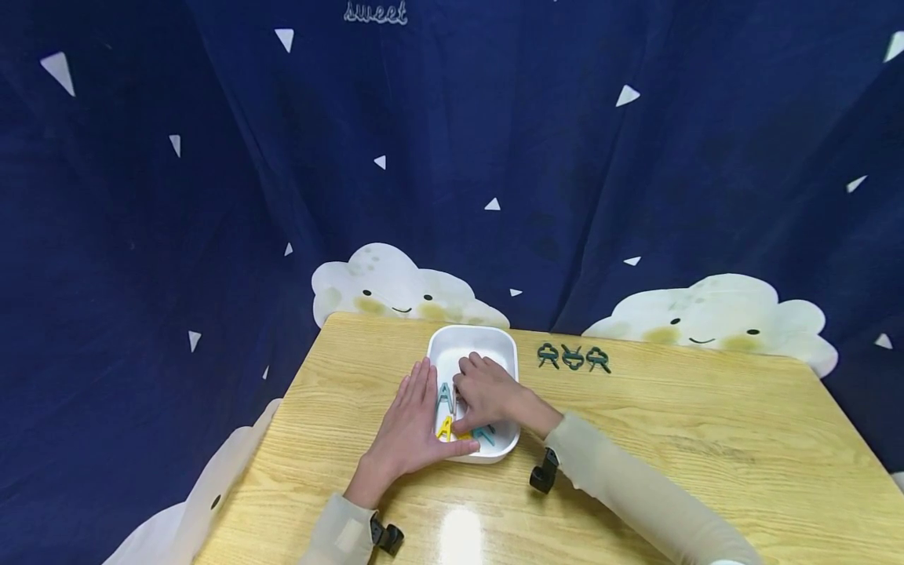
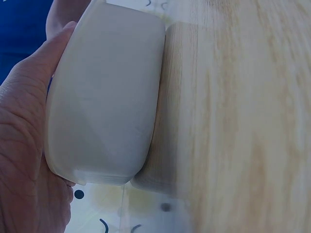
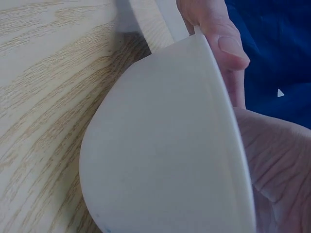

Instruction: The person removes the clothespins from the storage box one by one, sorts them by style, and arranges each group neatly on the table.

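A white rectangular tray (image 1: pixel 472 336) stands on the table, with A-shaped plastic clips inside: a teal clip (image 1: pixel 444 395), a yellow clip (image 1: pixel 444 428) and another teal clip (image 1: pixel 484 434) partly hidden. My left hand (image 1: pixel 408 434) lies along the tray's left side, fingers straight, its thumb reaching across the near edge. Over the right rim reaches my right hand (image 1: pixel 489 394), fingers curled inside the tray. It pinches a small greyish clip (image 1: pixel 455 400) between thumb and fingers, mostly covered by the hand. Both wrist views show the tray's outer wall (image 2: pixel 104 97) close up.
Three dark green clips (image 1: pixel 598 359) lie in a row on the wooden table (image 1: pixel 671 424), right of the tray near the back edge. Behind the table hangs a dark blue curtain (image 1: pixel 452 118) with white triangles and smiling clouds.
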The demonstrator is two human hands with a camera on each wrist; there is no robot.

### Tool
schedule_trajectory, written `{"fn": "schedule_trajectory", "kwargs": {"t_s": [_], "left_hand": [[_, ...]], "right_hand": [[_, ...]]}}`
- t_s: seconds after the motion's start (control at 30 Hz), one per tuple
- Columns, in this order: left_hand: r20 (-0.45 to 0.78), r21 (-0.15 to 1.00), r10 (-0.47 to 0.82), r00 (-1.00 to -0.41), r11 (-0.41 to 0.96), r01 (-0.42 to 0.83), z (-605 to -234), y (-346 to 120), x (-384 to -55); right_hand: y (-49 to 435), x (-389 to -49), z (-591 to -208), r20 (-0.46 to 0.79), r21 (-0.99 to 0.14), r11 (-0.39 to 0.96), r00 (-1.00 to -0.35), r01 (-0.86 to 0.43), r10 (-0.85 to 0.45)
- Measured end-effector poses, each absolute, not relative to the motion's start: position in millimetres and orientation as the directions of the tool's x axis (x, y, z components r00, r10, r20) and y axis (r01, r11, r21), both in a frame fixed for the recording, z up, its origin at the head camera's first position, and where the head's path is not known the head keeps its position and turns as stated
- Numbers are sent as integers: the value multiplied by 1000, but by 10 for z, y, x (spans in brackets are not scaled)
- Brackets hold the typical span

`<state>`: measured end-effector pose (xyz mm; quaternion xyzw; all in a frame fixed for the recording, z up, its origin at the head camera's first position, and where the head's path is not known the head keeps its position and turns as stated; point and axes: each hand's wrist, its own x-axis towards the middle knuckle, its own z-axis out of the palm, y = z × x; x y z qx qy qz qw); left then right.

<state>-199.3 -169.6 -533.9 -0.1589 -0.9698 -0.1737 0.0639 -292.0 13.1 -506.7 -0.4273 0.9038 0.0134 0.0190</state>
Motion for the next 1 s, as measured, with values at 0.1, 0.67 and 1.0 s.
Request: {"fn": "schedule_trajectory", "kwargs": {"t_s": [0.1, 0.67, 1.0], "left_hand": [[186, 319, 287, -940, 887, 334, -5342, -1692, -1993], [172, 309, 282, -944, 894, 323, -5344, -1701, -1986], [175, 308, 280, -944, 895, 322, -5343, -1700, -1992]], "right_hand": [[128, -2918, -5072, -54, 14, 641, -641, -767, -765], [149, -2941, -5129, -36, 10, 648, -648, -761, -761], [164, -2994, -5189, -11, 9, 634, -634, -773, -773]]}}
